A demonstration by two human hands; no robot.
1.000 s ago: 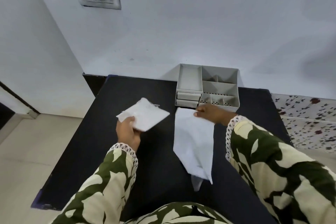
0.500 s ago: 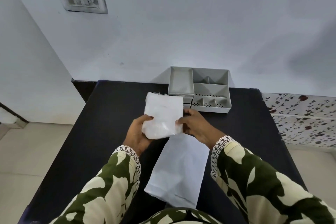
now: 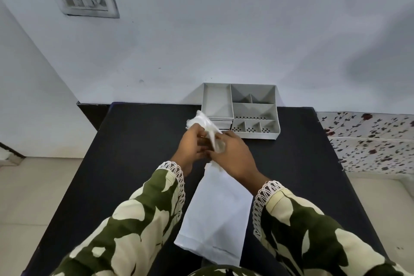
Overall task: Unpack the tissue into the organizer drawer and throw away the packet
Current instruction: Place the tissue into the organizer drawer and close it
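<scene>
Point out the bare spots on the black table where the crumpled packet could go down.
Free: the table left of the hands, out to its left edge, and the strip right of the right hand, below the organizer. Crowded: the middle, where both hands hold the packet over the white paper bag.

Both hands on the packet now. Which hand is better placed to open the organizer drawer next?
Right, probably. The right hand sits nearer the organizer and its drawers; the left hand grips the packet's upper part and can hold it alone.
</scene>
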